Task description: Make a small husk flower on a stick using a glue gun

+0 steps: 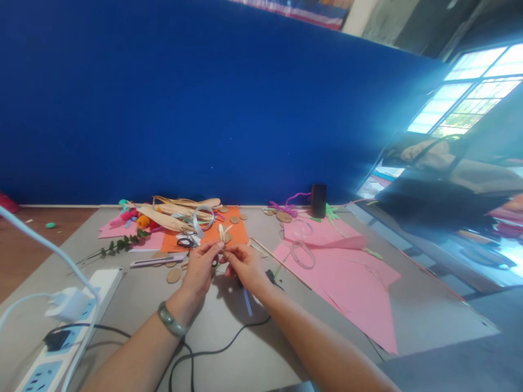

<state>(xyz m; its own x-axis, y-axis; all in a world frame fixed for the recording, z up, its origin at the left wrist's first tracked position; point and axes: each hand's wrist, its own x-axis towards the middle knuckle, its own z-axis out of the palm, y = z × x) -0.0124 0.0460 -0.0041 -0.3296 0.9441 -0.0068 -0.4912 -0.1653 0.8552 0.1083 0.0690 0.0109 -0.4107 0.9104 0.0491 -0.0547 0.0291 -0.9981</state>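
My left hand [200, 268] and my right hand [244, 265] meet over the grey table [425, 310]. Both pinch a small pale piece made of dried leaf strips [223, 235], whose tips stick up between the fingertips. A green bangle [171, 321] circles my left wrist. Just beyond the hands lies an orange paper sheet [237, 231] with small brown cardboard discs [234, 219] on it. Dried corn husks [163, 218] lie at its far left.
A white power strip [61, 343] with a plugged charger [67, 304] and a black cable [212, 351] lies near left. Pink paper sheets [347, 272], a thin wooden stick [281, 267], a clear tape ring [303, 255], a black cup [318, 200] and a utility knife [157, 262] surround the hands. A blue wall stands behind.
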